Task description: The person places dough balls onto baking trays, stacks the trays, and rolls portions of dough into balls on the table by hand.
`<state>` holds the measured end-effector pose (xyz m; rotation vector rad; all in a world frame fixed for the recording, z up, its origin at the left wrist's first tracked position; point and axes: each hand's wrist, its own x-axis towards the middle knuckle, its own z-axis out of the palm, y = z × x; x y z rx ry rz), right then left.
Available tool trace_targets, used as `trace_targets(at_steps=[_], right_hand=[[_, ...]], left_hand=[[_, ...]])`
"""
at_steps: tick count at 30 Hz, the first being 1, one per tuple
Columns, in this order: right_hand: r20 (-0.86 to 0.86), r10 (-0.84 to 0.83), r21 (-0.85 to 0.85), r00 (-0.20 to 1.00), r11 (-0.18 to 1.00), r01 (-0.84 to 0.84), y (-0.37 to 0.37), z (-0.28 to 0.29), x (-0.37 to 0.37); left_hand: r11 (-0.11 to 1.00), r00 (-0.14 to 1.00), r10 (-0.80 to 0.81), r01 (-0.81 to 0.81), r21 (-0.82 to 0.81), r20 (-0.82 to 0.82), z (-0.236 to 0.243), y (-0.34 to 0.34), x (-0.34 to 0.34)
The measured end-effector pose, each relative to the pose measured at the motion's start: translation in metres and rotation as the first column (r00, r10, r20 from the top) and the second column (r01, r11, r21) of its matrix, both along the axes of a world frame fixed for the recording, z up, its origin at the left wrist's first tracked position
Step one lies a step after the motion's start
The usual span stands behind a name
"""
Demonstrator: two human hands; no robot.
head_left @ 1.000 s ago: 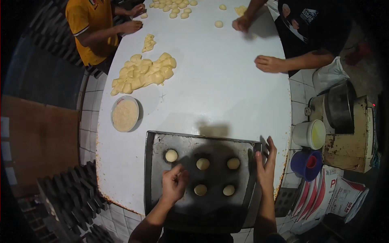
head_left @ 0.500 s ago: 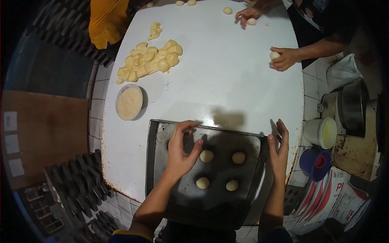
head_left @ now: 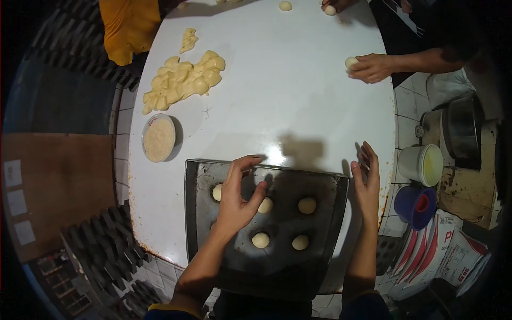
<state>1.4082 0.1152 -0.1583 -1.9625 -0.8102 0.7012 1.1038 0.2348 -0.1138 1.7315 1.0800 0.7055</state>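
Observation:
A dark metal baking tray [head_left: 330, 256] lies at the near edge of the white table. On it sit several round dough balls [head_left: 308, 205], one of them partly behind my left hand [head_left: 238, 194]. That hand hovers over the tray's left half, thumb and fingers apart, holding nothing I can see. Just past the tray's right side is my right hand [head_left: 366, 178], its fingers spread and nothing in them. Whether either hand touches the tray I cannot tell.
A lumpy mass of cut dough [head_left: 184, 80] lies far left, above a bowl of pale crumbs [head_left: 159, 140]. Across the table, a co-worker's hand [head_left: 370, 68] cups a dough ball [head_left: 351, 63]. Buckets [head_left: 421, 165] and printed sacks [head_left: 442, 250] stand beyond the right edge.
The view has shifted, so the tray and table sit farther left in it. A dough ball now shows left of my left hand. The co-worker's farther hand has closed around a ball.

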Motion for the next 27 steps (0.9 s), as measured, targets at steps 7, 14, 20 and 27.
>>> trace_targets(at_steps=[7,14,20,27], right_hand=[[-0.033,0.045,-0.015,0.998,0.999,-0.045,0.011,-0.018,0.002],[-0.070,0.082,-0.041,0.994,0.996,-0.085,0.016,-0.009,0.001],[0.299,0.239,-0.017,0.924,0.969,-0.245,0.078,-0.025,0.013],[0.651,0.307,-0.259,0.694,0.950,-0.177,0.190,-0.062,0.059]], left_hand=[[0.995,1.000,0.015,-0.013,-0.094,0.020,-0.015,-0.023,-0.014],[0.984,0.993,0.117,-0.114,-0.133,0.014,-0.017,-0.012,-0.025],[0.973,0.990,-0.136,0.138,0.186,-0.025,-0.043,0.084,0.048],[0.773,0.941,-0.065,0.259,0.579,-0.333,-0.133,0.230,0.209]])
